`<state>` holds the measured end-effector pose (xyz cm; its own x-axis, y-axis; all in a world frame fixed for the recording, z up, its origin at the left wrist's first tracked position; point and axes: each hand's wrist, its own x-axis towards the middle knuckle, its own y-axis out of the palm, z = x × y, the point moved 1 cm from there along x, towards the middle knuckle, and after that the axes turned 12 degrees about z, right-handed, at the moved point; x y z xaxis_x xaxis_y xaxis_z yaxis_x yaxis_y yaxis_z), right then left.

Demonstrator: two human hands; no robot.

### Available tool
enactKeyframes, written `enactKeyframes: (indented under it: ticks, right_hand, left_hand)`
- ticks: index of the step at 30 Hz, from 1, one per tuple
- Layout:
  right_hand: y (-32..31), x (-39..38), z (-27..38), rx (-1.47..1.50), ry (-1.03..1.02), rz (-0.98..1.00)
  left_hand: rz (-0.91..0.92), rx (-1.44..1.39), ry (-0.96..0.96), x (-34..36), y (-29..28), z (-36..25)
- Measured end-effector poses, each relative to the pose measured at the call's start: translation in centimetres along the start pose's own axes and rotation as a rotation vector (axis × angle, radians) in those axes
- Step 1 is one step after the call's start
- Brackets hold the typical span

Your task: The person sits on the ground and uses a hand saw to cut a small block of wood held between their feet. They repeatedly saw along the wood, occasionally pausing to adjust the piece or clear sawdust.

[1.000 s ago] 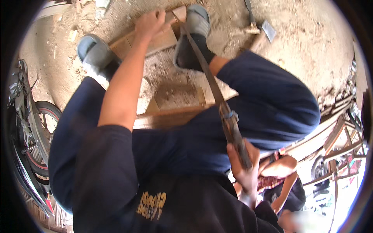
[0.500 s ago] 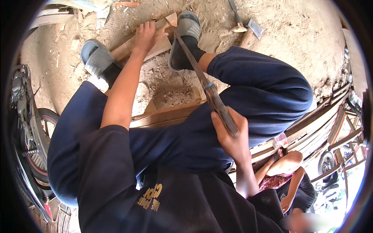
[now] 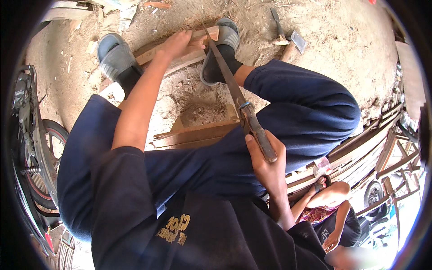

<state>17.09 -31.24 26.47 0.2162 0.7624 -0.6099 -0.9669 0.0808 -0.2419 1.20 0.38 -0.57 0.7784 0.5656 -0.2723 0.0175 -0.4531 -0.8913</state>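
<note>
My right hand (image 3: 271,164) is closed round the dark wooden handle of a handsaw (image 3: 229,78), which has a blue band where handle meets blade. The long narrow blade slants up and away to the left. Its far part crosses a short length of wood (image 3: 209,34) near that piece's right end. My left hand (image 3: 177,43) presses down on the wood with its fingers curled over it, just left of the blade. Beneath lies another wooden piece (image 3: 186,61). My grey-slippered feet stand at either end of the wood; the right slipper (image 3: 227,33) is close beside the blade.
On the dirt at the far right lie a hatchet-like tool (image 3: 299,41) and a dark-bladed tool (image 3: 276,22). A plank (image 3: 193,135) runs below my legs. At left stands a motorbike (image 3: 33,148). Another person (image 3: 335,198) sits at lower right, by slatted wood (image 3: 369,148).
The whole view has tilted slightly, so feet, wood and tools sit differently in the picture. Both hands keep their holds, and the blade still crosses the wood near its right end.
</note>
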Motion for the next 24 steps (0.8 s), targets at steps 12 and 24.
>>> enactKeyframes:
  ticks: [12, 24]
  right_hand:
    - [1.9, 0.9, -0.4, -0.031, -0.076, 0.003]
    - [1.2, 1.3, 0.7, -0.047, 0.007, -0.003]
  left_hand:
    - [0.090, -0.067, -0.082, 1.1, -1.9, -0.4]
    - [0.087, 0.047, -0.048, 0.7, 0.1, 0.1]
